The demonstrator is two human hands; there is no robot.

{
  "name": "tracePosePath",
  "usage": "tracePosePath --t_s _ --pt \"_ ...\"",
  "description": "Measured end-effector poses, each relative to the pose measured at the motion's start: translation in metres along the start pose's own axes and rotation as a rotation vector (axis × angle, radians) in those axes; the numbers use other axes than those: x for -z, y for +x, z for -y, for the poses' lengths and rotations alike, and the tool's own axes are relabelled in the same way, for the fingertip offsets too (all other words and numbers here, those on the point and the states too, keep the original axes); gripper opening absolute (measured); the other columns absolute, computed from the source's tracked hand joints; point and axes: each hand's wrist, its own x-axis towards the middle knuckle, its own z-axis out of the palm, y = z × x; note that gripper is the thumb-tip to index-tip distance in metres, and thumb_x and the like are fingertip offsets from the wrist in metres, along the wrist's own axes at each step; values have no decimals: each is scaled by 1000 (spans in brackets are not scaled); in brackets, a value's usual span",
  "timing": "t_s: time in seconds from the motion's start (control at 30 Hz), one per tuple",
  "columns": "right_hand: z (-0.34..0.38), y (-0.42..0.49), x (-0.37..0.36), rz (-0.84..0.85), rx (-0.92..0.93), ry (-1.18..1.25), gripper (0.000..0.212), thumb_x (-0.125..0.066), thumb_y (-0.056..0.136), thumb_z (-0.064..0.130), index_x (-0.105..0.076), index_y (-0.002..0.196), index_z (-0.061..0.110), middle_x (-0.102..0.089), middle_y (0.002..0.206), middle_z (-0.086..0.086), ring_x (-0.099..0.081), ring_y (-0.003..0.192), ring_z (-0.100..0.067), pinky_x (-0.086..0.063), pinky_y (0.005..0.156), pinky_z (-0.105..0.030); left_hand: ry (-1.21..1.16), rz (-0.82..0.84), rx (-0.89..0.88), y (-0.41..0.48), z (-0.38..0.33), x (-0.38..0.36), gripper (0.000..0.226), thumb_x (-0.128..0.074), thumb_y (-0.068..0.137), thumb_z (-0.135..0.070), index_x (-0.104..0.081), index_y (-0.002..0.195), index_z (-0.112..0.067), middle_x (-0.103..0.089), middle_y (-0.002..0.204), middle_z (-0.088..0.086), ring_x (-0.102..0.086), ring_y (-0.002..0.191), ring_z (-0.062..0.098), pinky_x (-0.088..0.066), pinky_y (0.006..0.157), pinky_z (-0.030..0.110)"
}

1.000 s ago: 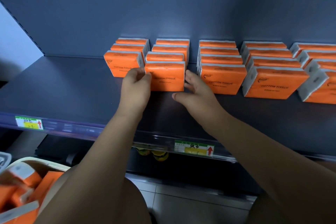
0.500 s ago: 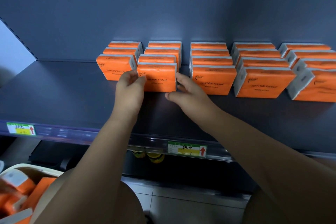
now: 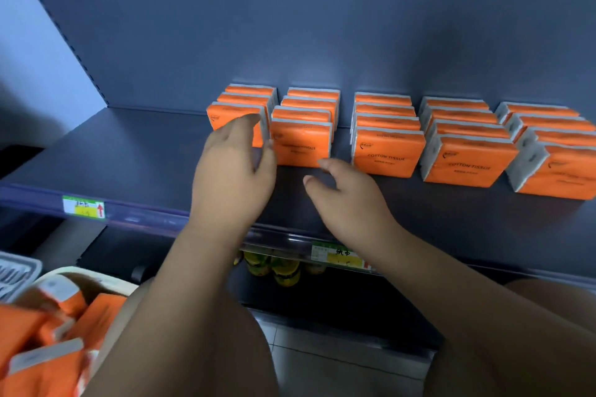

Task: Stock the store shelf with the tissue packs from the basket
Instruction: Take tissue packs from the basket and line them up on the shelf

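Orange tissue packs stand upright in several rows on the dark shelf [image 3: 129, 158]. The front pack of the second row [image 3: 301, 147] stands free between my hands. My left hand [image 3: 235, 167] hovers just left of it with relaxed fingers, partly covering the front pack of the first row [image 3: 232, 114]. My right hand [image 3: 346, 193] is below and right of that pack, fingers loosely spread, holding nothing. The basket [image 3: 80, 280] at bottom left holds more orange packs [image 3: 45, 342].
Three more rows of packs [image 3: 387, 151] fill the shelf to the right. The shelf's left half is bare up to the side wall. Price tags [image 3: 84, 208] sit on the front rail. Yellow bottles [image 3: 277, 271] stand on the shelf below.
Both hands have let go of the front pack of the second row and drawn back toward me. The pack stays standing in its row.
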Motion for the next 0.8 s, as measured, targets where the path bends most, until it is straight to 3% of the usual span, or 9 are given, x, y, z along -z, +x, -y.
tracePosePath --t_s 0.13,0.27,0.37,0.5,0.6,0.7,0.8 --pt "29 -9 -13 -121 271 -167 39 -56 102 40 -65 129 15 -68 127 -6 -58 121 -29 -49 98 -41 207 -73 -29 -26 15 52 46 -54 99 -33 -58 137 -8 -65 132 14 -55 120 40 -45 97 45" --pt "70 -26 -58 -65 522 -230 53 -52 102 43 -55 147 15 -57 148 -4 -48 138 -23 -39 111 -35 354 -125 50 -80 53 104 49 -52 97 -34 -60 134 -3 -66 133 18 -56 122 42 -42 105 47" --pt "99 -50 -115 75 682 -269 58 -50 101 42 -50 150 11 -54 150 -8 -42 145 -28 -36 115 -39 406 -143 182 -127 87 140 51 -51 95 -36 -60 134 -4 -65 135 17 -56 123 40 -42 108 47" --pt "118 -79 -201 254 828 -377 63 -42 95 48 -56 142 11 -62 134 -10 -50 135 -35 -45 106 -48 495 -164 365 -184 130 180 51 -51 97 -36 -60 135 -3 -65 136 18 -56 125 40 -43 109 48" --pt "116 -89 -248 413 936 -451 59 -46 97 48 -52 146 14 -55 144 -8 -44 141 -32 -42 111 -49 554 -143 481 -222 160 198 51 -51 97 -35 -59 137 -5 -65 137 16 -56 126 40 -45 108 51" --pt "102 -87 -278 651 955 -546 63 -53 101 44 -38 158 20 -34 165 0 -29 152 -24 -28 120 -39 576 -98 598 -255 183 199 57 -44 96 -44 -58 138 -8 -64 139 12 -56 128 40 -48 104 54" --pt "84 -77 -302 819 847 -663 60 -57 98 46 -43 153 26 -38 161 4 -37 147 -23 -41 113 -45 552 -65 697 -276 200 184 57 -43 94 -46 -59 137 -11 -64 139 10 -56 128 39 -48 104 53"
